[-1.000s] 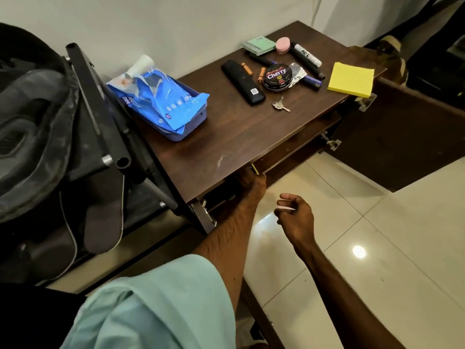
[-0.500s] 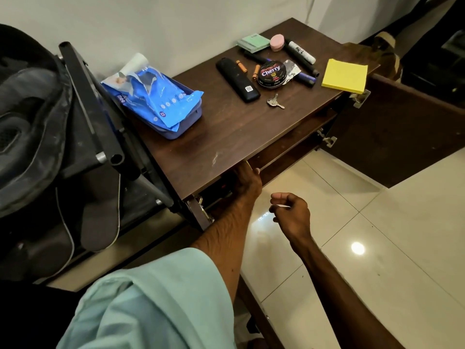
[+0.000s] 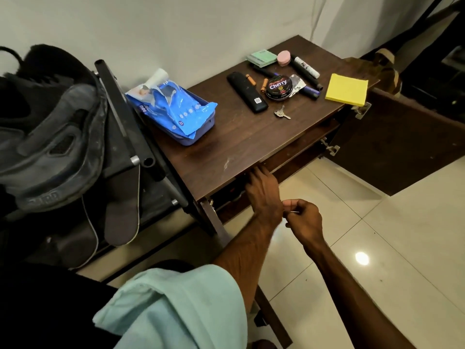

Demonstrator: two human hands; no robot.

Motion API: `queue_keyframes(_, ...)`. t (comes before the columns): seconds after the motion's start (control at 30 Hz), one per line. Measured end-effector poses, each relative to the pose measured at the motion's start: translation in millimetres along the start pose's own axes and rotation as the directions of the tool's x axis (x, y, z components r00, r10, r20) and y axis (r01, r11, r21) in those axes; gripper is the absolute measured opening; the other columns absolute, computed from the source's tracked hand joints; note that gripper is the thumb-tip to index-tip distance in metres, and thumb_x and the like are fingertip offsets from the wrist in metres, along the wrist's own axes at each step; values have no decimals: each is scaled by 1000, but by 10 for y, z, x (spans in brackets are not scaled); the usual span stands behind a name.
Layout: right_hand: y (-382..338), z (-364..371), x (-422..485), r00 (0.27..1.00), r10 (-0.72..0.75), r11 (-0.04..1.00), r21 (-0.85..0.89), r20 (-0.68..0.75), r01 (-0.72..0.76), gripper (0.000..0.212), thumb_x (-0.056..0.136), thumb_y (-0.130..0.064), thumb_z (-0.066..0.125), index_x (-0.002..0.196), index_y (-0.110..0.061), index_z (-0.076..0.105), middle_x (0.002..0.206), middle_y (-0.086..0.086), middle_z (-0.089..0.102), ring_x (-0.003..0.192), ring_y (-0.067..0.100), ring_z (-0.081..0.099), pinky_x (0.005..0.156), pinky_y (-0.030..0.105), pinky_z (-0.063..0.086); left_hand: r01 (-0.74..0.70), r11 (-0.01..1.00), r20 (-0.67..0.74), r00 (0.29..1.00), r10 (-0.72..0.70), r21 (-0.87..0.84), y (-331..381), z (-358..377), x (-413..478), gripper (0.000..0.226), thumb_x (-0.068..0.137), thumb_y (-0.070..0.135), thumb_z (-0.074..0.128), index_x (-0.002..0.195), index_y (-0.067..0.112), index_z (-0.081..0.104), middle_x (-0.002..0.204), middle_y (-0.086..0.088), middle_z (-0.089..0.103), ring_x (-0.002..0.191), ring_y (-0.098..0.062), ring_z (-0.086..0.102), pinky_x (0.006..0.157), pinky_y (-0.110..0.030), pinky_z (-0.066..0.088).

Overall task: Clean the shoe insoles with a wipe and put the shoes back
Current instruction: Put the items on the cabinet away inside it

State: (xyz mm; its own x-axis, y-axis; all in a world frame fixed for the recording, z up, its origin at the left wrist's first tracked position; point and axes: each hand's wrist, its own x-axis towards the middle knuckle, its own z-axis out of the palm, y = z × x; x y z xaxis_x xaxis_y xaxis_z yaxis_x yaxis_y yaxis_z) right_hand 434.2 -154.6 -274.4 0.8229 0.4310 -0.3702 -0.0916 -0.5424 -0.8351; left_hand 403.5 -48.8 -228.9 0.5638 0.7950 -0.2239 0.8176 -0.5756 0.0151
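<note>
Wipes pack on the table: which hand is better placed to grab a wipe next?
Probably the right hand: it hovers clear of the furniture, fingers curled. The left hand is nearer the wipes pack but busy, reaching under the tabletop edge.

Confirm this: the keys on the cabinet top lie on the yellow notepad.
Wrong in one respect: the head view shows the keys lying on the bare wood of the cabinet top, near the polish tin and apart from the yellow notepad.
</note>
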Motion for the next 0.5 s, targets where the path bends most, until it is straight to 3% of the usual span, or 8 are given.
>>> queue_keyframes(0.13, -166, -194, -83, 994, -89, 996, -11, -69, 88, 15, 88, 3, 71, 99, -6, 76, 93, 7, 76, 82, 18, 69, 81, 40, 61, -171, 983, -55, 984, 167, -72, 187, -221, -284, 41, 89, 29, 75, 123, 10, 62, 126, -14, 57, 111, -25, 59, 78, -31, 52)
queue_keyframes(0.2, -273, -282, -105, 981, -153, 988, -14, -121, 152, 14, 89, 4, 70, 96, -6, 75, 88, 5, 74, 80, 19, 69, 80, 41, 61, -245, 961, -135, 964, 228, -129, 175, -480, -280, 32, 85, 29, 78, 110, 14, 64, 112, -10, 64, 103, -25, 64, 72, -31, 50)
queue_keyframes(0.27, -422, -332, -111, 955, -242, 970, -41, -169, 239, 16, 90, 4, 67, 93, -9, 74, 86, 2, 73, 80, 17, 68, 77, 33, 60, -279, 943, -232, 944, 235, -182, 130, -781, -310, 25, 87, 28, 76, 104, 16, 63, 105, -7, 66, 98, -25, 67, 68, -33, 48)
queue_keyframes(0.37, -764, -342, -42, 900, -397, 918, -97, -181, 385, 16, 91, -2, 67, 96, -14, 75, 88, -5, 73, 81, 7, 66, 69, 9, 48, -242, 911, -366, 924, 111, -335, -65, -1081, -193, 14, 92, 23, 66, 103, 17, 60, 111, -8, 63, 105, -27, 62, 78, -36, 49)
queue_keyframes(0.5, -1334, -262, 230, 815, -555, 831, -148, -166, 536, 20, 91, -12, 71, 110, -17, 72, 102, -5, 71, 88, 4, 65, 80, 16, 52, -141, 864, -344, 938, -40, -484, -372, -1179, 81, 31, 92, 26, 66, 119, 15, 58, 124, -7, 58, 119, -25, 53, 94, -36, 44)
